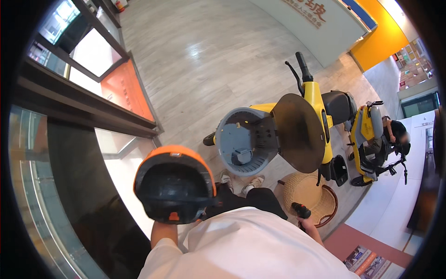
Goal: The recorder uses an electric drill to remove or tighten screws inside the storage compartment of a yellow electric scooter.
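Note:
My left hand (165,229), mostly hidden, supports an orange-and-black hollow, helmet-like shell (172,181) at lower middle-left. My right hand (307,223) grips a black tool with orange details (301,210), over a woven seat with a curved wooden rim (304,188). In front of me stands a yellow scooter (325,111) with an open round grey compartment (234,137); its dark lid (299,132) stands open to the right. Yellow bits and a grey part lie inside the compartment. My feet show just below it.
A second yellow scooter (360,142) stands at right, with a seated person (397,130) in dark clothes behind it. Glass panels with dark frames (83,121) line the left. A white counter (302,23) and yellow wall (381,37) are at the back.

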`<state>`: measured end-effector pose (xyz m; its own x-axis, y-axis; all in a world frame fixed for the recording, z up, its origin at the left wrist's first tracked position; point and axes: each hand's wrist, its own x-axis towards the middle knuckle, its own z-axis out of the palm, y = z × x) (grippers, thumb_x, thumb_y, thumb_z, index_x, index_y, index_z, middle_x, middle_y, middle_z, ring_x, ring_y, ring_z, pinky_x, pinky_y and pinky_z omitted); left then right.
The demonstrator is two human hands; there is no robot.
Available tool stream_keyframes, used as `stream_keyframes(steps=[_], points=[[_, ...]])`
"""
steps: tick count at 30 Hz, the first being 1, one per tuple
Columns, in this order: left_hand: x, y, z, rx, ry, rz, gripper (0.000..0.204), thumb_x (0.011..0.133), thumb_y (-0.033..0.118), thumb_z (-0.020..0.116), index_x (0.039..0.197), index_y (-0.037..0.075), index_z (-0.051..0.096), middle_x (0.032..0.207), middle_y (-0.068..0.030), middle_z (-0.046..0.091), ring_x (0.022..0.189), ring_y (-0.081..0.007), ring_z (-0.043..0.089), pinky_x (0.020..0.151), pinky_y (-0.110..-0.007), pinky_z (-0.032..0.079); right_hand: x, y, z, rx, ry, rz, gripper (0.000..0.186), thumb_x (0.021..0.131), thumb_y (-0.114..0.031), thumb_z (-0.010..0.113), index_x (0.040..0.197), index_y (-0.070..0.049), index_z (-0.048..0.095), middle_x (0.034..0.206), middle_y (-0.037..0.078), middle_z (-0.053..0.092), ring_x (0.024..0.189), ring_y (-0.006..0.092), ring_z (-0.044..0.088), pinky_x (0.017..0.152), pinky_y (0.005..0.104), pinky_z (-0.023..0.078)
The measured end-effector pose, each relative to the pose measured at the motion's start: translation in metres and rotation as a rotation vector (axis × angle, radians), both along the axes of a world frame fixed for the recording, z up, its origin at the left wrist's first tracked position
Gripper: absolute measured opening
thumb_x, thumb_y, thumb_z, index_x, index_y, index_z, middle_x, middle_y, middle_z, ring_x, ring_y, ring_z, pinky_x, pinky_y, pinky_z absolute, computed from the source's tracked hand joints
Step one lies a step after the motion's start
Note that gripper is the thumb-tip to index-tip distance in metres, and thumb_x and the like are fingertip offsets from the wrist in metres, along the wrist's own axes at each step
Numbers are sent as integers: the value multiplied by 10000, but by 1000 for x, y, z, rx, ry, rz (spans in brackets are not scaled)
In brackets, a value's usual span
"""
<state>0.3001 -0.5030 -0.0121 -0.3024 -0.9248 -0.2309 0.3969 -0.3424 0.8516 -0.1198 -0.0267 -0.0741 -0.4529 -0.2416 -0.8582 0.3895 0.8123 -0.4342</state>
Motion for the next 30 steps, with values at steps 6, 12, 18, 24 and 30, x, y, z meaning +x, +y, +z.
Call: stream_keyframes(steps=[6,12,18,24,30], points=[[-6,23,-39,146,79,-68,366,857,242,475,1137,9,500,1005,-91,581,886,-169,581,779,-294,483,5,9,10,120,-7,1,146,755,-100,675,795,-67,538,544,15,499,412,135,475,389,273,371],[5,35,-62,245,141,-107,359,864,242,469,1133,8,505,1004,-93,584,883,-170,583,777,-294,485,6,-7,23,200,36,111,166,741,-94,690,801,-58,540,561,18,504,416,124,470,391,269,375],[12,37,-78,305,200,-136,352,871,243,462,1128,7,511,1002,-96,587,880,-172,585,774,-294,486,16,-37,34,94,64,155,160,746,-99,686,809,-59,544,577,13,500,433,121,472,408,267,377],[12,34,-87,356,260,-175,347,878,243,456,1123,6,517,1001,-98,590,876,-173,586,772,-293,488,23,-48,28,51,32,194,145,742,-103,681,795,-82,548,571,0,501,443,120,483,407,267,375],[10,26,-90,405,314,-230,342,885,244,449,1118,5,523,999,-101,593,873,-174,588,770,-293,489,26,-31,12,114,25,219,182,729,-138,706,813,-77,556,565,16,507,437,121,479,416,270,372]])
